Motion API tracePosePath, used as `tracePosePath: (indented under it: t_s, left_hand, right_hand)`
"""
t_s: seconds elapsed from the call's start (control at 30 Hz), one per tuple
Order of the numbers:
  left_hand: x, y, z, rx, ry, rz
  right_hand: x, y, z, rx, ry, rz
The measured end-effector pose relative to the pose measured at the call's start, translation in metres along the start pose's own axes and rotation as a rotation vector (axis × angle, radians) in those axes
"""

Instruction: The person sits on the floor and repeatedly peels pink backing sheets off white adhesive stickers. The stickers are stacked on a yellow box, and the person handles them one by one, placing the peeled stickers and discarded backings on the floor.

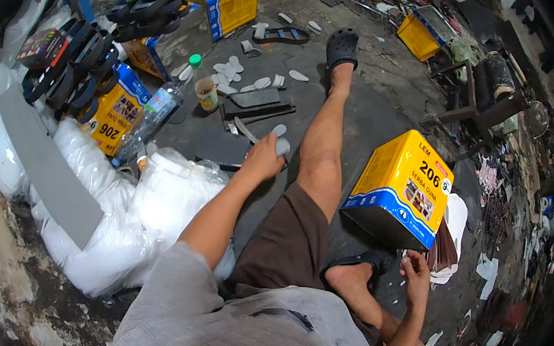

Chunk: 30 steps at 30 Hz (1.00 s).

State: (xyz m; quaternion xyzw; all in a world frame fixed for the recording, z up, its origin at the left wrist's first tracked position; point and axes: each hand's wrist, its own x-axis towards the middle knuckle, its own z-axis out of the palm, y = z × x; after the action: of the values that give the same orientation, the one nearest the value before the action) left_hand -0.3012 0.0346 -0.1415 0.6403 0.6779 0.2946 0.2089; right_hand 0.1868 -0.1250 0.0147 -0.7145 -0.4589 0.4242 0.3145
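My left hand (263, 159) is curled closed over a dark work surface, palm side hidden. Pale grey oval pieces (281, 146) show right at its fingertips. A narrow blade-like strip (245, 130) sticks out just beyond the knuckles; whether the hand grips it, I cannot tell. Past it lies a black rectangular block (258, 104). Down at the right, my right hand (413, 268) has thumb and fingers drawn together beside the lower corner of a yellow and blue tin (401, 188). What it pinches is too small to make out. Brown and white flat sheets (446, 248) lie partly behind that tin.
White stuffing in clear plastic (100, 238) is heaped at the left under a long grey strip (45, 168). Black sandals (77, 63) are stacked at the far left. A green-capped bottle (204, 84) stands among oval cutouts (228, 69). A dark stool (481, 104) and scraps lie right.
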Motion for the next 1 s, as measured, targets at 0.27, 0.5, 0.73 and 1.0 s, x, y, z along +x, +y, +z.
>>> tracePosePath:
  t_s: [0.27,0.5,0.73,1.0]
  left_hand:
    - [0.082,-0.022,0.053,0.227,-0.084,-0.178]
    - [0.116,-0.043,0.015,0.194,-0.038,-0.115]
    - [0.166,0.004,-0.105,0.203,0.567,0.014]
    - [0.095,0.053,-0.153,0.255,0.301,-0.108]
  right_hand:
    - [0.001,0.01,-0.011,-0.128,0.073,0.0]
    - [-0.004,0.011,-0.031,-0.143,0.128,0.007]
    - [-0.043,-0.005,-0.061,-0.393,0.226,-0.083]
    - [-0.136,-0.012,-0.197,-0.274,0.367,-0.203]
